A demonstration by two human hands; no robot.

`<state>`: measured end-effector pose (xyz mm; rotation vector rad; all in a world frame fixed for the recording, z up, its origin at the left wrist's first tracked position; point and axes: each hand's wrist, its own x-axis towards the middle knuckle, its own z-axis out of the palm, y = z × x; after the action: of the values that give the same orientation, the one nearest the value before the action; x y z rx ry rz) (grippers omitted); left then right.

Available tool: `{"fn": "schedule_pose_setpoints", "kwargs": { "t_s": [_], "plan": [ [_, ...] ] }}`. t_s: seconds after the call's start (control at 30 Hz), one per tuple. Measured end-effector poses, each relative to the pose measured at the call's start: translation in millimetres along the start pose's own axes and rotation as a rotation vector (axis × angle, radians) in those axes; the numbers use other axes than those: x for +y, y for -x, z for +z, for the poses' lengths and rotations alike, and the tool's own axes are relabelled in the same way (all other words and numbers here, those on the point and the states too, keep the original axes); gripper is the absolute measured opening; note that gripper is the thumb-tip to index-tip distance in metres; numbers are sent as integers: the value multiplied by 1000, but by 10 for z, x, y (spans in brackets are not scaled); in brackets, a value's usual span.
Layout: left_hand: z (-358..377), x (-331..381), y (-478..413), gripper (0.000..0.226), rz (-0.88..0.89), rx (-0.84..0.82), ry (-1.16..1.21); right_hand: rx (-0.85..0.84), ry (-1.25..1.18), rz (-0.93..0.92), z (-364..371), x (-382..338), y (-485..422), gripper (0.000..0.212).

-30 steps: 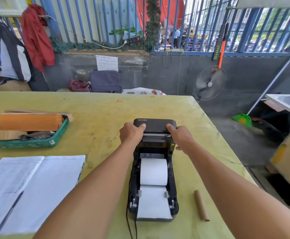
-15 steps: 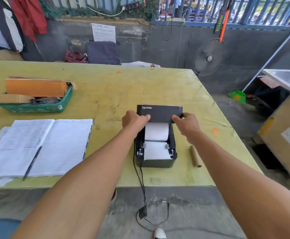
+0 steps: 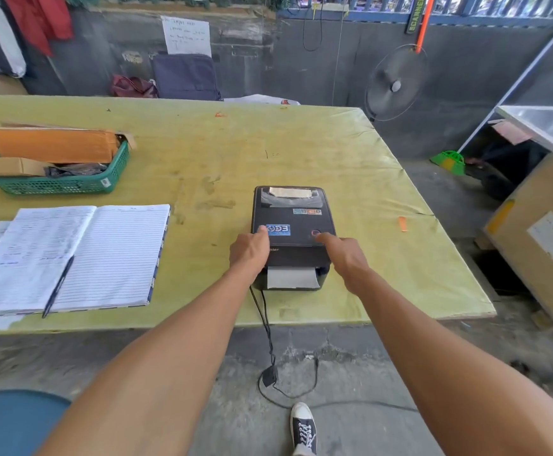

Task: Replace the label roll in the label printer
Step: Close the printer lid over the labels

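Observation:
The black label printer [image 3: 293,218] sits near the front edge of the yellow-green table [image 3: 268,143] with its lid down. A white strip of label paper [image 3: 291,278] shows at its front slot. My left hand [image 3: 250,250] presses on the lid's front left corner, beside a blue sticker. My right hand [image 3: 342,255] rests on the front right corner, its index finger reaching to the round button [image 3: 316,233]. The label roll inside is hidden by the lid. I cannot see the empty cardboard core.
An open notebook [image 3: 71,255] with a pen [image 3: 58,286] lies at the left. Behind it stands a green basket [image 3: 54,185] of envelopes. The printer's cable [image 3: 270,357] hangs to the floor. A cardboard box [image 3: 538,232] and a fan [image 3: 395,83] stand to the right.
The printer's lid came down from open to closed, covering the white roll. Both hands followed it onto the lid's front corners. The camera view pulled back and up.

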<state>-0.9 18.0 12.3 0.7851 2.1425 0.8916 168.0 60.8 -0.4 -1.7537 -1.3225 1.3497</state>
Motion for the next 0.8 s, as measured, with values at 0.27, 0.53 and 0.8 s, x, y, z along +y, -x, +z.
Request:
{"fn": "schedule_pose_setpoints", "kwargs": {
  "t_s": [0.27,0.53,0.8],
  "plan": [
    [-2,-156,-55,29,16,80,-7,62,56,-44,48,149,-62,27],
    [-60,-216,-81,47,55,77,-14,84,82,-21,52,157,-45,26],
    [-38,-268,-156,44,5,81,-33,119,119,-60,69,253,-22,26]
  ]
}}
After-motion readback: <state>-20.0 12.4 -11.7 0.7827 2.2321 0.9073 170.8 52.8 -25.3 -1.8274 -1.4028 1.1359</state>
